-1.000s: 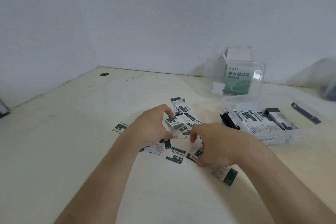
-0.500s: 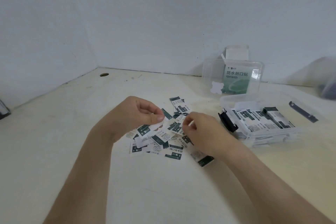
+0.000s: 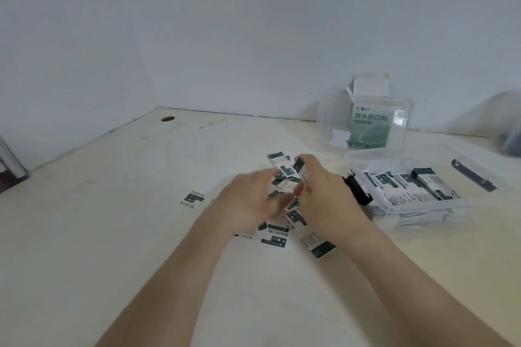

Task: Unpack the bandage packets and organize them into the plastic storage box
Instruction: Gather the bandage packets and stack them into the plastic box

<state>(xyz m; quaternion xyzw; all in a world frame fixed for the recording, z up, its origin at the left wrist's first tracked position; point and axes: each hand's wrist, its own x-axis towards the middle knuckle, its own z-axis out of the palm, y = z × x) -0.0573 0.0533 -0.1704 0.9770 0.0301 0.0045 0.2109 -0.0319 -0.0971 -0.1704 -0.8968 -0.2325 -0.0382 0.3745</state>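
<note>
Head view only. Both hands close together over the cream counter [image 3: 112, 234], above a loose heap of bandage packets [image 3: 277, 236] in white and dark green.

Right hand [image 3: 324, 194]: fingers curled, pinching a held packet [image 3: 298, 167] at the fingertips, raised a little off the heap.

Left hand [image 3: 248, 205]: smeared by motion, fingers reaching toward the right hand across the heap; grip impossible to tell.

Left of the left hand, well apart from the heap: a lone packet [image 3: 193, 198], flat, printed 防水创口贴. Same characters legible on a packet in the heap just below the hands. Beside the right wrist: another packet [image 3: 322, 249], dark end toward the camera, QR pattern on its white part.

Right of the right hand: clear plastic storage box [image 3: 423, 214], open, black latch [image 3: 358, 189] on the near end, several packets already lying inside in a row. Beyond it, the clear lid [image 3: 324, 121] standing upright with a white cross-shaped sticker [image 3: 340, 138]. Behind the lid: a green-and-white carton [image 3: 370, 127], top flap open, titled 防水创口贴; smaller print unreadable.

Far right of the box: a dark strip [image 3: 473, 179] flat on the counter.
</note>
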